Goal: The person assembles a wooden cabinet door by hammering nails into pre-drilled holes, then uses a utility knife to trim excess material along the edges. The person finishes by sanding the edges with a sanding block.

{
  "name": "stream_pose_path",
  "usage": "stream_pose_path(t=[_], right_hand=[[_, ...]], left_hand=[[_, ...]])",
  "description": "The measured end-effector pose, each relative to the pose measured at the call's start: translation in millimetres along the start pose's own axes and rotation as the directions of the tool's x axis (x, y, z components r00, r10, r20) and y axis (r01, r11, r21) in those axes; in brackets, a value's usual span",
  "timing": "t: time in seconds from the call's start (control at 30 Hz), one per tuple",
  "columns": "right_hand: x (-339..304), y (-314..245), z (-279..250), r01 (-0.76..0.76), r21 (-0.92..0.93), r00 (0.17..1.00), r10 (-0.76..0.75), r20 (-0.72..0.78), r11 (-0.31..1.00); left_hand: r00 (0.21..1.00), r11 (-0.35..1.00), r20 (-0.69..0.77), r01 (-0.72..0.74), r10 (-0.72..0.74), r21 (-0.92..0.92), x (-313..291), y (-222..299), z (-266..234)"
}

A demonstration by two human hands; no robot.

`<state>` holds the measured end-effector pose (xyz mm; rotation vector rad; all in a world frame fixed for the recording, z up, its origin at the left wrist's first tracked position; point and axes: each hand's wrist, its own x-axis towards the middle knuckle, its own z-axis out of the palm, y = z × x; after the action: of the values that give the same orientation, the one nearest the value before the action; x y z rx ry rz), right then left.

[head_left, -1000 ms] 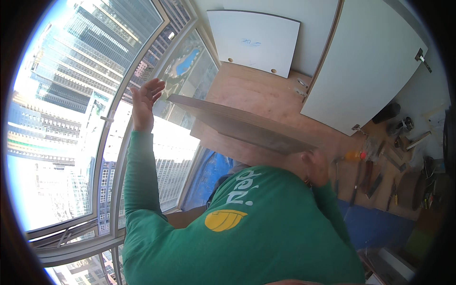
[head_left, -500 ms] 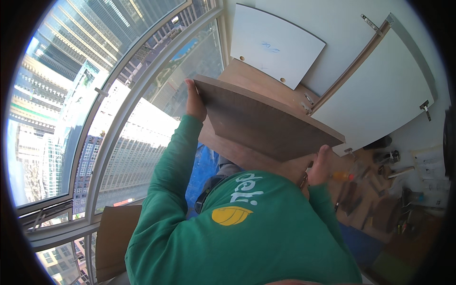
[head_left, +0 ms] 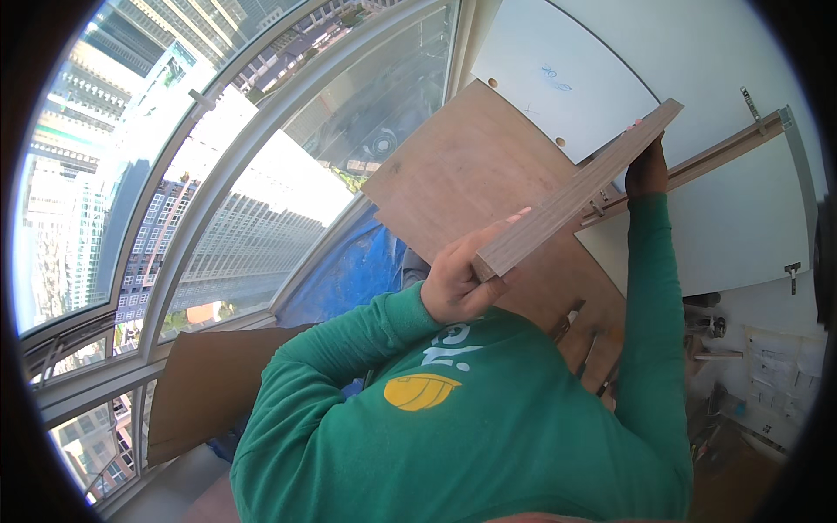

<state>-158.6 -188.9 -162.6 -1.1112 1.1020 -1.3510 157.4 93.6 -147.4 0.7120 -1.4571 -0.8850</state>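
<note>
A wood-grain panel [head_left: 580, 192] stands on edge between my two hands, its long narrow edge facing up at me. My left hand [head_left: 462, 270] grips its near end, thumb on one side and fingers on the other. At the far end my right hand [head_left: 648, 167] holds it, with fingertips just showing over the opposite side. The panel slants from near my chest up to the far right. Its broad faces are mostly out of sight. Beneath it lies a bare brown wooden work surface [head_left: 453, 166].
Two white door panels, one with holes [head_left: 558, 70] and one with hinges [head_left: 724, 218], lean at the wall. Large windows [head_left: 235, 209] run along the left above blue sheeting [head_left: 349, 261]. A cardboard sheet [head_left: 209, 383] stands lower left. Hand tools [head_left: 568, 321] lie near my body.
The panel has turned from its broad face showing to its narrow edge up. My left hand has come nearer my chest, while my right has reached far forward.
</note>
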Motion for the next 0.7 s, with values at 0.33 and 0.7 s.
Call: stream_pose_path(t=[0.33,0.7], right_hand=[[61,52,82,-0.215,0.142,0.968,0.191,0.165,0.966],[64,53,115,-0.208,0.026,0.951,0.196,0.24,0.978]], left_hand=[[0.988,0.989,0.075,-0.129,0.134,-0.069,-9,-40,21],[0.985,0.99,0.095,-0.14,0.142,-0.027,-6,-56,16]])
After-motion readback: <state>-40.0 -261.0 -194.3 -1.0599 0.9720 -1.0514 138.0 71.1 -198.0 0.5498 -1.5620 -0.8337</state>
